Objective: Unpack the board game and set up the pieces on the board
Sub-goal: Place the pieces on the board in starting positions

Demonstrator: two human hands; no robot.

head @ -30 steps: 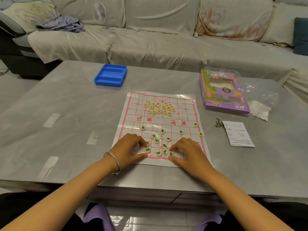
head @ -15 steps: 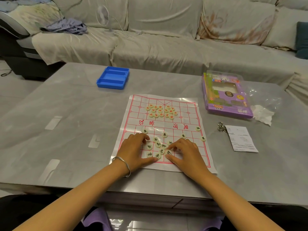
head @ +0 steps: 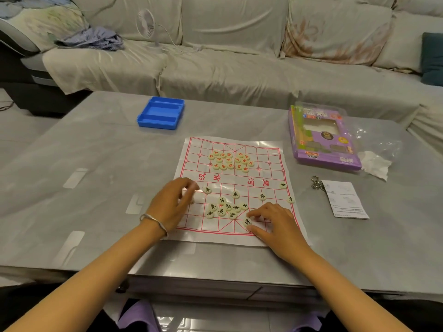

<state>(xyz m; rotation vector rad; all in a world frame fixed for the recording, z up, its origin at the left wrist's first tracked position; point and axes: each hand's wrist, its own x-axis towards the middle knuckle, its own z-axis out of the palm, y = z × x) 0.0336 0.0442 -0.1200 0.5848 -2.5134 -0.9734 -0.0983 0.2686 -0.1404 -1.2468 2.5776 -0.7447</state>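
**One piece drawn out of the heap**

The right hand (head: 275, 221) has pulled a single black-lettered piece (head: 247, 222) clear of the black heap (head: 224, 209). A moment ago both hands were buried in that heap. The right hand now pinches the piece between thumb and forefinger at the lower middle of the paper xiangqi board (head: 271, 154), near the crossed palace lines.

The left hand (head: 171, 204) has swung off to the board's left edge, beside a lone soldier piece (head: 207, 190). Its fingers are blurred, so I cannot tell whether they hold anything.

The red pieces (head: 230, 161) sit bunched on the far half, unsorted. The blue tray (head: 161, 113) and purple box (head: 323, 140) lie aside on the counter (head: 96, 164).

To my eye, sorting has turned into placing, though most of the near side is not yet set.
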